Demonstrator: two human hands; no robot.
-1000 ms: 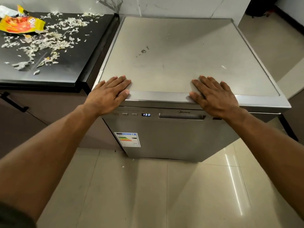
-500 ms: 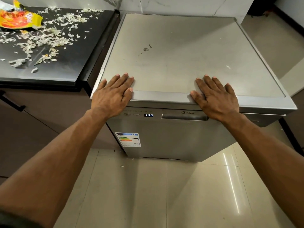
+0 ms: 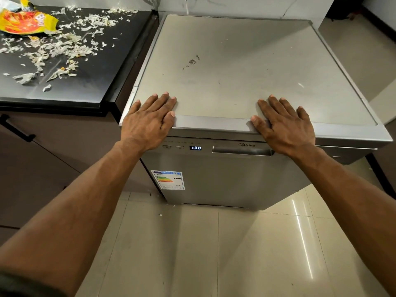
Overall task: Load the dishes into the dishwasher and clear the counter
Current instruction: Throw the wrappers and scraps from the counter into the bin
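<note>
**Both hands flat on the dishwasher top**

The left hand (image 3: 147, 123) and right hand (image 3: 285, 127) lie palm down, fingers (image 3: 165, 99) straight, on the front edge of the closed dishwasher (image 3: 225, 67). Its display (image 3: 195, 148) reads 1:30. On the dark tabletop (image 3: 85, 82) to the left lie pale scraps (image 3: 53, 48) and a yellow wrapper (image 3: 23, 22).

Left grip (image 3: 147, 123) and right grip (image 3: 285, 127) flat, fingers straight, seemingly pressing down.
</note>
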